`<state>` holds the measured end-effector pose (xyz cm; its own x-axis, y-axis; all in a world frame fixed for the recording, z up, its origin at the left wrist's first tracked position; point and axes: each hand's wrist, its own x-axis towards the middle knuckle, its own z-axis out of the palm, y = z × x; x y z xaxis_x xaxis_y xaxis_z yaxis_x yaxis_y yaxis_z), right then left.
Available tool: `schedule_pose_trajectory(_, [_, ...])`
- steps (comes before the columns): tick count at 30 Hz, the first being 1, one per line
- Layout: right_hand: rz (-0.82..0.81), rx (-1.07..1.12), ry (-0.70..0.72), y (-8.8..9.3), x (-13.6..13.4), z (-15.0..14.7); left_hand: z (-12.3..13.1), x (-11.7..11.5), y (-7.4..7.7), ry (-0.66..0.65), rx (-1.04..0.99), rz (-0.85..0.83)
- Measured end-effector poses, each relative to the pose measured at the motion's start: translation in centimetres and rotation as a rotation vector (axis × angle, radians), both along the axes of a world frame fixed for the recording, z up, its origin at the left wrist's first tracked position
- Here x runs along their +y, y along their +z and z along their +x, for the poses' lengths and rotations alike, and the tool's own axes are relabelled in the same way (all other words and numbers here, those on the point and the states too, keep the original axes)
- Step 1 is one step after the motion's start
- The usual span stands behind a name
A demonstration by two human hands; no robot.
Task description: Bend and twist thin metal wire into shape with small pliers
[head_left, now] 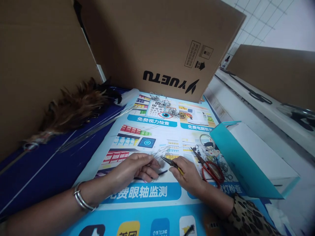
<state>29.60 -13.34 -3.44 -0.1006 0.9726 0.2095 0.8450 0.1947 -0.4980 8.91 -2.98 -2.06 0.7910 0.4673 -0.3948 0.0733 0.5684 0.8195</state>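
My left hand [139, 166], with silver bangles at the wrist, pinches a piece of bent thin wire [161, 151] whose loose strands fan out past the fingertips. My right hand [188, 173] is closed around needle-nose pliers [168, 160] with a yellow handle. The jaws of the pliers point left and reach the wire near my left fingers; whether they grip a strand is too fine to tell. A thin dark strip shows below, by my left fingers. To the right of my right hand lie scissors [213, 173] with red handles, blades pointing up and left.
Curled wire pieces [166, 104] lie at the poster's back. Small rings [225, 168] lie beside the scissors. At right stands an open teal box [251, 164]. Long straight wires [91, 131] and a feather duster [73, 108] lie left. A cardboard box [157, 42] rises behind.
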Motion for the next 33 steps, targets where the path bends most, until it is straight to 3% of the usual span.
schedule_pose_trajectory(10, [0.019,-0.004,0.003,-0.27,0.31,-0.16,0.16,-0.12,0.17,-0.003,0.020,-0.001])
schedule_pose_trajectory(26, [0.001,-0.196,0.052,0.34,0.29,-0.89,0.19,0.06,0.02,-0.048,0.048,-0.011])
schedule_pose_trajectory(33, [0.054,-0.115,0.041,0.10,0.33,-0.73,0.38,0.01,0.16,-0.048,0.054,0.016])
